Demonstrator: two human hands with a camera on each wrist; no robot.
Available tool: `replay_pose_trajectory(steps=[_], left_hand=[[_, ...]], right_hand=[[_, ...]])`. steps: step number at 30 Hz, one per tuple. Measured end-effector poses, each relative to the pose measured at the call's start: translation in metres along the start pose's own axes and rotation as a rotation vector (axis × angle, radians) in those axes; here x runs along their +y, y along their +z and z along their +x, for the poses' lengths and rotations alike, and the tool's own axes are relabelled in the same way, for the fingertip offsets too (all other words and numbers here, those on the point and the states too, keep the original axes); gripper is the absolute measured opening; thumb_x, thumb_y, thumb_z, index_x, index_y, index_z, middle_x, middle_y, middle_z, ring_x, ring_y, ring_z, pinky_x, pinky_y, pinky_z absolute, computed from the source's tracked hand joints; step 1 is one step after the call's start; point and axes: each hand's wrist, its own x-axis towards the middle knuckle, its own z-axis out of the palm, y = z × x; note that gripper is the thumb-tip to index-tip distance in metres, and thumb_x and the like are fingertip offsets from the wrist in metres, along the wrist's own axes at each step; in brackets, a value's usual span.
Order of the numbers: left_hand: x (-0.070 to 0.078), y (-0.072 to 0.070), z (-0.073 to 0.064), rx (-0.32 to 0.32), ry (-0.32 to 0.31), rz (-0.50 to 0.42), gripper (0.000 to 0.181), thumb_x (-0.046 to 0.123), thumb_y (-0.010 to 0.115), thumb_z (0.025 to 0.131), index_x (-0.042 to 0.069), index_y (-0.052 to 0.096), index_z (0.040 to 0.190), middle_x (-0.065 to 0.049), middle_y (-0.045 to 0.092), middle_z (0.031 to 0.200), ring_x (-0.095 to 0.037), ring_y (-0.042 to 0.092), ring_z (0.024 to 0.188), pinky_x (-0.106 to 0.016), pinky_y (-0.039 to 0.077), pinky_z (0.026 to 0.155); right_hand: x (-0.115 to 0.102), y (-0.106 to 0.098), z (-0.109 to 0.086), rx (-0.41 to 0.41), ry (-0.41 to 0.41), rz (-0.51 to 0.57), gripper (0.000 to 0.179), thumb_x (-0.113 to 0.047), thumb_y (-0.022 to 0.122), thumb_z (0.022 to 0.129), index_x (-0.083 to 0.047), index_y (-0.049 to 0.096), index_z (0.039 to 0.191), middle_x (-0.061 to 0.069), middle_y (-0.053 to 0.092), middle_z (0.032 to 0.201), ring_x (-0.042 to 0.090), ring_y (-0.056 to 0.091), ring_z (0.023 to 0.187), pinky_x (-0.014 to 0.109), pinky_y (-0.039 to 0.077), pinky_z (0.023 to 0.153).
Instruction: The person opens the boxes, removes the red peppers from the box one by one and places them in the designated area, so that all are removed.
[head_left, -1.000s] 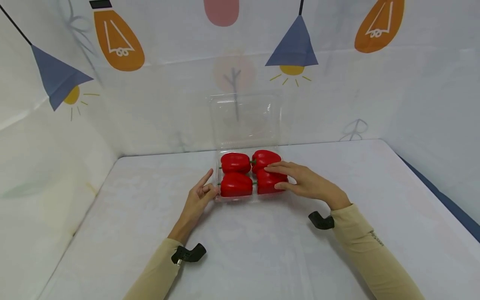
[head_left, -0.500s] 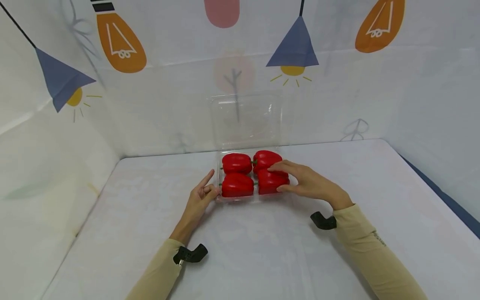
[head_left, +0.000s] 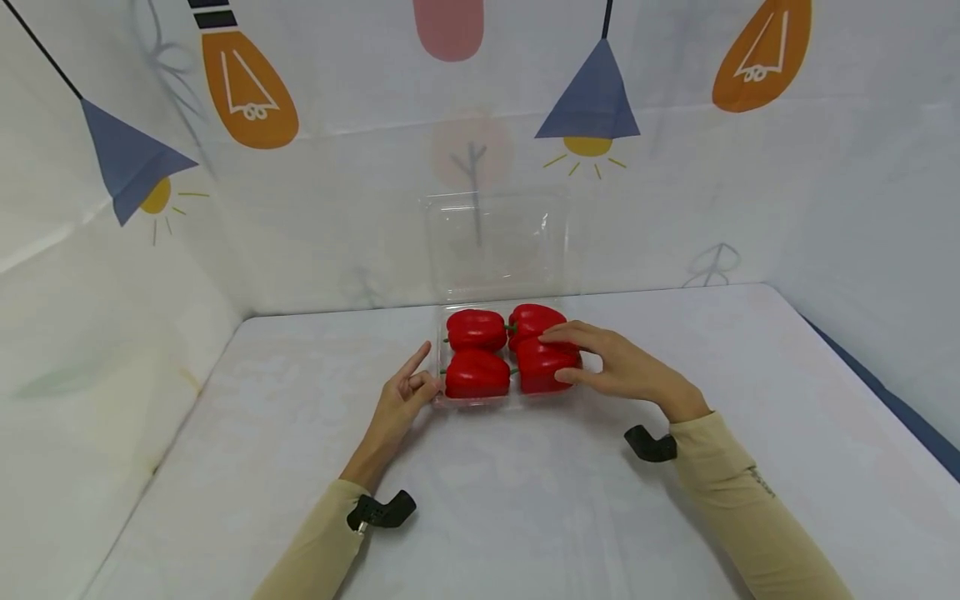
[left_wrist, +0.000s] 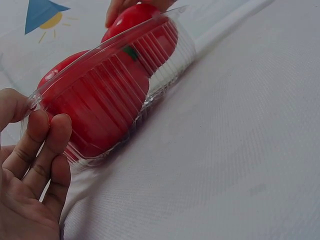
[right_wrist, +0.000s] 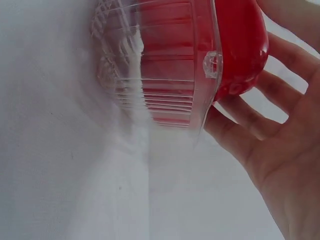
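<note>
A: Your right hand [head_left: 618, 364] curls its fingers [right_wrist: 280, 92] round the front-right pepper [head_left: 538, 377], thumb on the near side.

B: Your left hand [head_left: 399, 404] pinches the near-left corner of the clear container [head_left: 474, 402], index finger stretched away along its side.

A: The pepper you hold sits inside that container, rising above the rim.

B: Three other red peppers [head_left: 476, 375] crowd it: one to its left, one behind, one diagonally.

A: You have broad counter [head_left: 517, 500] left, right and toward you; its back edge runs close behind the container.

B: Back there the raised lid [head_left: 497, 242] stands in your way, before a printed cloth wall [head_left: 660, 217]. I can't tell whether they touch.
</note>
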Motion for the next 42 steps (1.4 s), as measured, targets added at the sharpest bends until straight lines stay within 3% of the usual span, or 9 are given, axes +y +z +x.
replay_pose_trajectory(steps=[10, 18, 27, 34, 42], left_hand=[[0.0, 0.0, 0.001, 0.008, 0.011, -0.023, 0.065, 0.009, 0.058, 0.093, 0.009, 0.025, 0.149, 0.004, 0.058, 0.077, -0.006, 0.053, 0.075, -0.015, 0.046, 0.075], [0.0, 0.002, -0.002, 0.01, -0.002, 0.004, 0.066, 0.012, 0.058, 0.093, 0.009, 0.024, 0.15, 0.005, 0.059, 0.077, -0.008, 0.053, 0.075, -0.016, 0.045, 0.078], [0.001, 0.002, -0.003, 0.008, 0.0, 0.014, 0.066, 0.012, 0.057, 0.094, 0.009, 0.023, 0.15, 0.005, 0.06, 0.079, -0.007, 0.055, 0.076, -0.016, 0.046, 0.08], [0.0, 0.001, -0.004, 0.006, -0.006, 0.012, 0.066, 0.012, 0.058, 0.094, 0.01, 0.024, 0.15, 0.005, 0.06, 0.079, -0.007, 0.054, 0.076, -0.017, 0.046, 0.08], [-0.003, 0.001, -0.003, -0.007, 0.023, 0.001, 0.066, 0.01, 0.057, 0.093, 0.006, 0.022, 0.15, 0.003, 0.06, 0.08, -0.008, 0.055, 0.076, -0.016, 0.047, 0.077]], right_hand=[[0.002, -0.002, 0.001, 0.001, -0.031, -0.002, 0.051, -0.028, 0.07, 0.085, -0.024, 0.053, 0.133, -0.006, 0.052, 0.13, 0.01, 0.05, 0.119, 0.028, 0.051, 0.089], [0.002, -0.003, -0.002, 0.016, 0.05, 0.128, 0.049, -0.026, 0.064, 0.09, -0.025, 0.048, 0.136, -0.003, 0.049, 0.134, 0.016, 0.048, 0.12, 0.038, 0.051, 0.091], [0.006, -0.003, -0.004, 0.034, 0.069, 0.145, 0.05, -0.025, 0.065, 0.089, -0.026, 0.048, 0.136, -0.004, 0.05, 0.134, 0.016, 0.049, 0.118, 0.043, 0.049, 0.093], [0.009, -0.01, -0.006, 0.116, 0.028, 0.115, 0.05, -0.023, 0.066, 0.089, -0.024, 0.048, 0.135, -0.005, 0.053, 0.132, 0.011, 0.052, 0.116, 0.031, 0.047, 0.097], [0.013, -0.018, -0.01, 0.191, 0.041, 0.117, 0.053, -0.014, 0.065, 0.089, -0.023, 0.046, 0.137, -0.003, 0.051, 0.135, 0.009, 0.051, 0.117, 0.014, 0.041, 0.097]])
